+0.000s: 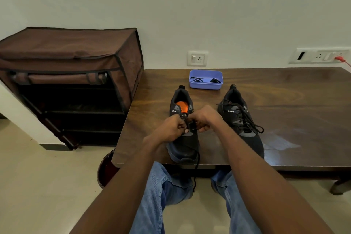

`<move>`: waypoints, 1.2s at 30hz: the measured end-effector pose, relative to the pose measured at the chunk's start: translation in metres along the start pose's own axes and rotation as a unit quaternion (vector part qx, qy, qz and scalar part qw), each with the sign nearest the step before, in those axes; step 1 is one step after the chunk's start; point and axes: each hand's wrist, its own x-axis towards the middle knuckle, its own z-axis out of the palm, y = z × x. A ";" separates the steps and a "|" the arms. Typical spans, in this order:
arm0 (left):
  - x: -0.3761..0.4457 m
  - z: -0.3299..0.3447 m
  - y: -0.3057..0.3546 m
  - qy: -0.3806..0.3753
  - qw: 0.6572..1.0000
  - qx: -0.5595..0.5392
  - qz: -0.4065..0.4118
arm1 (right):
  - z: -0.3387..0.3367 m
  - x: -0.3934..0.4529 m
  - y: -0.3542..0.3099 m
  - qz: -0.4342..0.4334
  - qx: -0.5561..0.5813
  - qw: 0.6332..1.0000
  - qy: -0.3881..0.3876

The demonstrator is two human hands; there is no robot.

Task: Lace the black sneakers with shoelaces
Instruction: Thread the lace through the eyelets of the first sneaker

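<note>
- At the left of the frame a brown fabric shoe rack (72, 74) stands on the floor beside the wooden table (284, 89); no writing shows on it.
- Left of centre, the left sneaker (183, 138) sits near the table's front edge, toe toward the person, its orange insole showing. It appears only partly laced: the upper eyelets look empty, and a loose shoelace (196, 169) end hangs off the table's front edge.
- The left hand (171, 129) and the right hand (204, 118) meet over this shoe's middle, fingers curled and pinching what seems to be the lace at an eyelet; the exact hold is hidden.
- A white logo on its side is partly covered and cannot be read whole.
- Above centre, a blue tray (206, 85) holds dark lace-like pieces.
- Right of centre, the right sneaker (242, 119) looks fully laced, ends untied; its side label reads "CLYMB".
- So roughly half remains: finishing the left shoe.
- At the upper right, a wall socket (321, 55) carries a red plug.
</note>
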 end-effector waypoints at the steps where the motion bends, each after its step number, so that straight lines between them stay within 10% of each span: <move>1: -0.001 0.000 0.001 -0.005 1.000 -0.014 -0.005 | 0.000 0.000 0.000 -0.001 0.001 1.000 0.001; 11: -0.015 -0.013 -0.015 0.036 0.932 -0.346 -0.105 | -0.003 -0.003 0.002 0.006 0.007 1.000 -0.008; 19: -0.016 -0.006 -0.022 0.127 0.967 -0.180 -0.128 | -0.008 -0.029 -0.010 -0.096 -0.166 0.981 0.027; 23: -0.016 -0.009 -0.025 0.194 0.956 -0.180 -0.126 | 0.001 -0.063 -0.013 -0.136 -0.280 0.936 -0.164; 27: -0.014 -0.010 -0.027 0.219 0.951 -0.182 -0.116 | 0.022 -0.068 -0.009 -0.158 -0.388 0.895 -0.152; 31: -0.015 -0.014 -0.023 0.216 0.936 -0.264 -0.091 | 0.006 -0.071 -0.017 -0.149 -0.272 0.936 -0.167; 36: -0.021 -0.018 -0.018 0.153 0.904 -0.394 -0.056 | -0.009 -0.070 -0.016 -0.185 0.179 0.961 -0.097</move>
